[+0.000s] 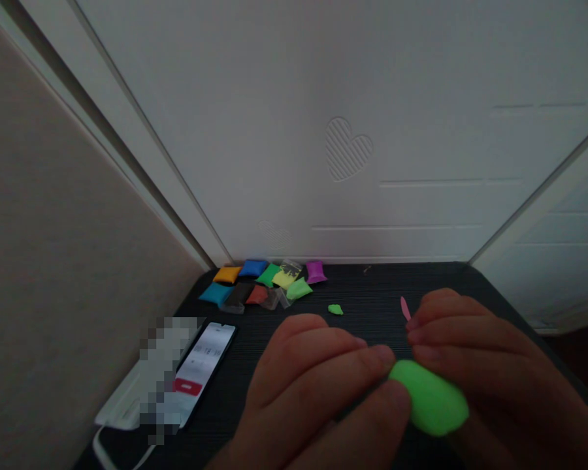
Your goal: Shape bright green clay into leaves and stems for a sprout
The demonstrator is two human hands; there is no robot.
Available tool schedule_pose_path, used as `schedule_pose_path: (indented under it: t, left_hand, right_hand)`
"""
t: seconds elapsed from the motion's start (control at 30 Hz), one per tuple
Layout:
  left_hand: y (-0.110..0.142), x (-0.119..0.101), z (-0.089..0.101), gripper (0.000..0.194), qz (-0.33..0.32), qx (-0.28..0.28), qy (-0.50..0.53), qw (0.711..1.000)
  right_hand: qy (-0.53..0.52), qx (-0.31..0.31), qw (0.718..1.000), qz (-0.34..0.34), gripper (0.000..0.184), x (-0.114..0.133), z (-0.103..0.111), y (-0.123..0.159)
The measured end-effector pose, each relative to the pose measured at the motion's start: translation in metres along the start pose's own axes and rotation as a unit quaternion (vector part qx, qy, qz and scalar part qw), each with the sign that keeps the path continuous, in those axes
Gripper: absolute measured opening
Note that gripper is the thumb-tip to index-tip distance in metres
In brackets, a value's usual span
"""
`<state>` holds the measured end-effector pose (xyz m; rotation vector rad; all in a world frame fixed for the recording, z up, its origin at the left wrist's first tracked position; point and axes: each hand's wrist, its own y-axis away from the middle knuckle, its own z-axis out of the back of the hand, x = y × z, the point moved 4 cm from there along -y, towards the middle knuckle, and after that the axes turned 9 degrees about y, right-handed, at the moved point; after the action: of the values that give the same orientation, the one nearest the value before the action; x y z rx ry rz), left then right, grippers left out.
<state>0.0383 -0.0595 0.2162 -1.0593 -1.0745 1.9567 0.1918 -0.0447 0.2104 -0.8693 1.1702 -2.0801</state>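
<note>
A smooth, bright green lump of modelling clay (432, 399) is held above the front of the dark table. My left hand (323, 385) pinches its left end between thumb and fingertips. Curled along its upper right side is my right hand (490, 365), its fingers touching the clay and its thumb mostly hidden. Beyond the hands, a small torn piece of green clay (336, 309) lies on the table. A thin pink modelling tool (405, 308) rests near the right fingertips, its lower end hidden behind them.
Several small packets of coloured clay (255, 295) lie at the back left of the table (367, 287). A lit phone (206, 365) lies at the left, beside a white, partly blurred object with a cable (120, 401). A white panel (274, 130) rises behind the table.
</note>
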Motion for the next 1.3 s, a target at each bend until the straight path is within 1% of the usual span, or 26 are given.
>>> schedule_pose_path:
  t: [0.2, 0.4, 0.5, 0.57, 0.63, 0.7, 0.77, 0.9, 0.97, 1.13, 1.3]
  left_hand:
    - [-0.002, 0.002, 0.001, 0.010, 0.004, 0.004, 0.001, 1.000]
    - [0.004, 0.006, 0.003, 0.018, -0.001, 0.020, 0.002, 1.000]
    - [0.003, 0.010, 0.003, 0.021, 0.008, 0.033, 0.013, 0.999]
    - [-0.003, 0.009, 0.003, 0.019, -0.011, 0.048, 0.025, 0.998]
    - [-0.012, 0.007, 0.003, 0.013, -0.035, 0.059, 0.031, 0.997]
    - [-0.019, 0.005, 0.003, 0.010, -0.044, 0.058, 0.034, 0.997]
    - [-0.022, 0.005, 0.003, 0.012, -0.037, 0.048, 0.039, 0.997]
    - [-0.012, 0.009, 0.001, 0.019, -0.022, 0.015, 0.046, 0.999]
    - [-0.007, 0.011, 0.002, 0.019, -0.019, 0.000, 0.049, 0.999]
    - [-0.013, 0.007, 0.000, 0.016, -0.032, 0.036, 0.056, 0.997]
    - [-0.018, 0.005, 0.001, 0.017, -0.044, 0.024, 0.069, 0.996]
  right_hand:
    - [0.014, 0.014, 1.000, 0.001, 0.021, 0.001, 0.002, 0.000]
    - [0.033, 0.011, 0.999, 0.011, 0.021, 0.004, 0.000, -0.004]
    - [0.038, 0.011, 0.999, 0.012, 0.022, 0.004, 0.000, -0.004]
    - [0.036, 0.011, 0.999, 0.015, 0.022, 0.003, -0.001, -0.003]
    - [0.022, -0.005, 1.000, 0.010, 0.021, 0.002, -0.001, -0.002]
    - [0.003, -0.020, 1.000, -0.003, 0.020, 0.000, 0.000, -0.001]
    - [-0.010, -0.022, 1.000, -0.018, 0.020, -0.001, -0.001, 0.001]
    - [0.009, -0.018, 1.000, -0.017, 0.020, 0.001, 0.000, 0.002]
    - [0.019, -0.015, 1.000, -0.020, 0.021, 0.001, 0.000, 0.002]
    - [0.008, -0.025, 0.999, -0.026, 0.021, 0.000, 0.002, 0.002]
    - [0.025, -0.034, 0.999, -0.015, 0.017, 0.004, 0.005, 0.004]
